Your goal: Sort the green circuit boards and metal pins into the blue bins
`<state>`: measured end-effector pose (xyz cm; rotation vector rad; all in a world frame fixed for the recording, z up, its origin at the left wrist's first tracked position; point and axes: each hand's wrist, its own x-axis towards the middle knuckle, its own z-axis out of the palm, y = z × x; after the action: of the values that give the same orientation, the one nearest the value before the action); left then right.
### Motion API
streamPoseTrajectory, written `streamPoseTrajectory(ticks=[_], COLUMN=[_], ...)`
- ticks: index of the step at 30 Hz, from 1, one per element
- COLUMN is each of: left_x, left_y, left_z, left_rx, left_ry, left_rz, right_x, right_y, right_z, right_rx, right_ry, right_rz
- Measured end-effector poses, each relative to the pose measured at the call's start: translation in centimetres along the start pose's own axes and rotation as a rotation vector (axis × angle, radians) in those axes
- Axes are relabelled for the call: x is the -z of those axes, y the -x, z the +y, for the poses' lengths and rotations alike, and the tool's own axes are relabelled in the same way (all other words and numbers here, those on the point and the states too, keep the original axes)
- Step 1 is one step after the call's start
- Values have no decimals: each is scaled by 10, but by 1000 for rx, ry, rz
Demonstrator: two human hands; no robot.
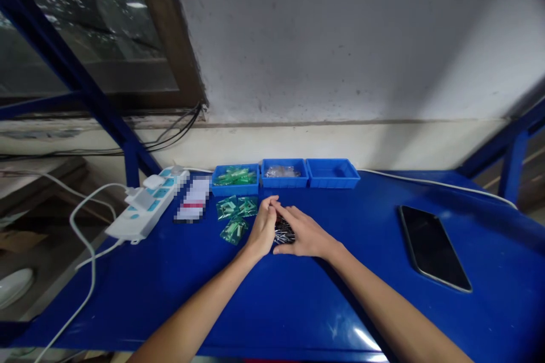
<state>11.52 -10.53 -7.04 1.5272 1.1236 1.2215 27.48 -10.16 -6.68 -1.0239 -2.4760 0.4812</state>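
On the blue table, a pile of thin, dark and silvery metal pieces, resembling screws, lies between my two hands. My left hand stands on edge along the pile's left side, its fingers straight and held together. From the right, my right hand curves around the heap, fingers reaching to the left fingertips and thumb apart along the near side. Part of the pile is hidden beneath the right fingers. Just left of my left hand lie several small green plastic packets with pale pieces inside.
Along the back stand a blue bin of green packets, a blue bin of clear packets and a third blue bin. A white power strip with cords and a blurred-out item lie left; a black phone lies right.
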Motion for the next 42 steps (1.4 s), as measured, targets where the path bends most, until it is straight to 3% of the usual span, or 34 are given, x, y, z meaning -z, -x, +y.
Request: streamPoseTrajectory(ticks=[2, 4, 8, 14, 19, 22, 26, 30, 38, 42], left_x=[0, -1, -7, -14, -16, -16, -12, -5, -7, 11], left_y=[-4, -8, -14, -15, -11, -12, -20, -27, -10, -4], left_z=[-5, -11, -16, -5, 0, 2, 5, 8, 10, 20], left_rx=[8, 29, 71, 102, 72, 151, 287, 325, 97, -52], left_ry=[11, 47, 132, 270, 463, 523, 507, 449, 266, 20], left_rz=[154, 231, 260, 331, 337, 298, 237, 157, 89, 108], right_x=[1, 2, 3, 5, 5, 4, 2, 2, 7, 8], right_y=[0, 0, -2, -3, -2, -2, -1, -2, -4, -5], right_z=[-1, -3, -8, -12, -13, -13, -13, -12, -9, -8], right_rx=[21, 44, 75, 53, 42, 38, 35, 21, 66, 73], right_ry=[24, 36, 74, 81, 57, 61, 90, 88, 54, 70], right_rz=[8, 23, 23, 8, 18, 17, 27, 20, -27, -22])
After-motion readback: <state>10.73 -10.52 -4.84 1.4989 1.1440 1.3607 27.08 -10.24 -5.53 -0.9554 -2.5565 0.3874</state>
